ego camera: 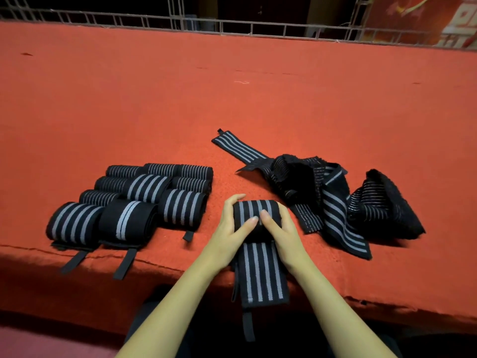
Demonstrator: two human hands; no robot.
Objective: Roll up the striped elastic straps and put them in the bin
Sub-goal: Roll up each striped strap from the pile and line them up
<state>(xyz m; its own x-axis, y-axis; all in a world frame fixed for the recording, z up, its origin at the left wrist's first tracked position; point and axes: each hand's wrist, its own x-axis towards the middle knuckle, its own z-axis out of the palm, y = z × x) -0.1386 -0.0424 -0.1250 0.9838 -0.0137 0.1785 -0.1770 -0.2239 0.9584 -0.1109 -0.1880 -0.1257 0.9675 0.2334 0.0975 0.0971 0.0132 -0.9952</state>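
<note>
A black strap with grey stripes (260, 275) lies partly rolled at the table's front edge, its free tail hanging over the edge toward me. My left hand (232, 226) grips the roll's left end and my right hand (280, 228) grips its right end, both thumbs on top of the roll (254, 209). Several finished rolls (134, 200) sit in a cluster to the left. A loose heap of unrolled striped straps (333, 200) lies to the right. No bin is in view.
The table is covered in red-orange felt (232, 86) with a worn front edge. A metal railing (232, 24) runs along the far side. Thin black loop tabs (126, 264) from the left rolls hang over the front edge.
</note>
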